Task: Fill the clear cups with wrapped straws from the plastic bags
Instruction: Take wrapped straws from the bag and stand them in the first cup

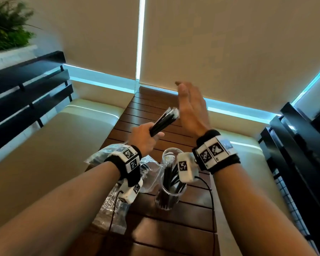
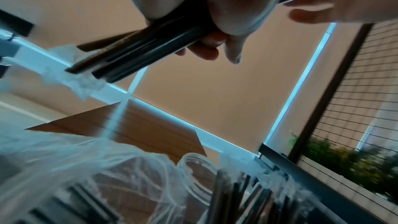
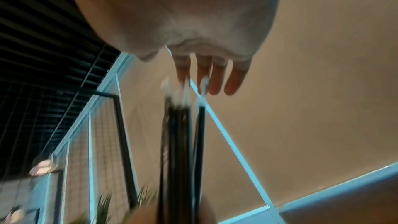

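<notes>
My left hand (image 1: 146, 134) grips a bundle of black wrapped straws (image 1: 163, 121) above the table, tips pointing up and to the right. In the left wrist view the bundle (image 2: 137, 52) runs through my curled fingers (image 2: 232, 14). My right hand (image 1: 190, 108) is flat with straight fingers, its palm against the upper ends of the straws (image 3: 183, 125). A clear cup (image 1: 171, 180) stands on the slatted wooden table (image 1: 174, 230) below my wrists, holding several black straws. Crumpled clear plastic bags (image 1: 111, 206) with more straws lie to its left, under my left wrist.
Cream seat cushions (image 1: 50, 157) flank the narrow table on both sides. Dark slatted backrests (image 1: 26, 85) stand at far left and right. Beige roller blinds (image 1: 229, 43) cover the windows ahead. A planter (image 1: 6, 28) sits at top left. A second clear cup rim (image 2: 196, 164) shows beside the bag.
</notes>
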Tool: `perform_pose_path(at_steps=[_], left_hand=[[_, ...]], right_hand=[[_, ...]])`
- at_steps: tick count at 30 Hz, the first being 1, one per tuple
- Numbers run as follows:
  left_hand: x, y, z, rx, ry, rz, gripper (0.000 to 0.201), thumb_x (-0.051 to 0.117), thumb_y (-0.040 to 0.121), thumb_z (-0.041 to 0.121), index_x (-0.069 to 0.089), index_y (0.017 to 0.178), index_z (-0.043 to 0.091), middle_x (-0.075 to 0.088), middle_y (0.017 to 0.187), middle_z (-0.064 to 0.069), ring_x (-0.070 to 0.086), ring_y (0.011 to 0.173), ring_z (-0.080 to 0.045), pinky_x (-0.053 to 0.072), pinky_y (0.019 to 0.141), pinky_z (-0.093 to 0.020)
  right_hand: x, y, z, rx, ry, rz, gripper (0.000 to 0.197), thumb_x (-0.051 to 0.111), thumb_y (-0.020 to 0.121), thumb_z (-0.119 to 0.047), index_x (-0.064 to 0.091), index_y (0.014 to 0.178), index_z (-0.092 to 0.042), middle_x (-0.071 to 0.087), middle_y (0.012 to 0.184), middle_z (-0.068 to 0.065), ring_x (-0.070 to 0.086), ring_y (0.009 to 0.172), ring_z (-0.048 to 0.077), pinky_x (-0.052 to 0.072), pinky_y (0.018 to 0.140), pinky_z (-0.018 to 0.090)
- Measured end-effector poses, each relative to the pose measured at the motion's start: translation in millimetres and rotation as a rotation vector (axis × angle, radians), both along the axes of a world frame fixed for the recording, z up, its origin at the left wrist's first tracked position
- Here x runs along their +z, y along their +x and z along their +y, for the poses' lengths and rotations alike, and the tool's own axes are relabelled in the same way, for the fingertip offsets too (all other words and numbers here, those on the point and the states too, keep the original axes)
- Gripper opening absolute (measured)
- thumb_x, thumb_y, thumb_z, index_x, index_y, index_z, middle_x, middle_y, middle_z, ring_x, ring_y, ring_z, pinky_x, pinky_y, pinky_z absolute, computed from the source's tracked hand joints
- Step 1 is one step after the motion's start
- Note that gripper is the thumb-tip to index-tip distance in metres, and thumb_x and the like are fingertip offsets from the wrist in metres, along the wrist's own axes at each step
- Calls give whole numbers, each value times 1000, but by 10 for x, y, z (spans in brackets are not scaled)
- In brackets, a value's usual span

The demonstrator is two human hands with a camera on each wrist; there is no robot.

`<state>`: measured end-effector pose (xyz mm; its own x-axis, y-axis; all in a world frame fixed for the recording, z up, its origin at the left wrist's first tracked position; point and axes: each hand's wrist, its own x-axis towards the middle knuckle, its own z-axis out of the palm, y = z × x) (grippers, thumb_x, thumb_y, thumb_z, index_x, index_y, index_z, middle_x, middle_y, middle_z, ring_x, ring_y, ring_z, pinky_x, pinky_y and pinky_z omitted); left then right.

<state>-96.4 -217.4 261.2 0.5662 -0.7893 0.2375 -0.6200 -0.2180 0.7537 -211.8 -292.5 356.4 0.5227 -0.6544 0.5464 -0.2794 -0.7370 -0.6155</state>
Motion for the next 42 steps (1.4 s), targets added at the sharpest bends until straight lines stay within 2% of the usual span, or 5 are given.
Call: perform_pose_path(at_steps=[7, 19, 28, 33, 42], left_hand=[[-152, -28, 24, -32, -2, -105, 15, 68, 83, 23, 56, 75, 26, 59, 68, 5, 56, 70, -21, 34, 64, -26], [96, -335, -37, -215, -110, 34, 19, 58, 88, 13, 67, 105, 16, 68, 82, 2, 66, 75, -17, 47, 62, -16], [-535, -300, 27, -417, 374, -138, 83, 82, 61, 48, 41, 130, 28, 49, 126, 5, 51, 114, -17, 46, 97, -40], [-863, -249, 53, -319, 556, -128, 48, 65, 83, 44, 50, 123, 20, 55, 121, -4, 55, 110, -24, 46, 97, -39], [-815, -441, -3, -241, 176, 19, 41, 53, 73, 16, 58, 114, 16, 62, 108, -3, 62, 96, -21, 53, 85, -35]], right_hand=[[-221, 2, 108, -18, 14, 45, 44, 35, 101, -51, 60, 75, -26, 57, 71, -11, 51, 66, 5, 41, 63, 30], [-671, -119, 315, 34, 369, -224, 29, 79, 79, -38, 67, 97, -19, 71, 90, -2, 69, 85, 11, 59, 80, 38], [-800, -554, 92, -171, 259, -158, 31, 65, 90, -20, 58, 62, -11, 57, 56, -5, 51, 50, 1, 36, 51, 5], [-1123, -603, 27, -233, 294, -25, 28, 66, 88, -27, 57, 65, -13, 58, 60, -8, 53, 55, 0, 35, 53, 4], [-1765, -490, 185, -240, 282, 233, 24, 68, 83, -38, 54, 75, -20, 64, 82, -3, 60, 74, 12, 50, 69, 25]])
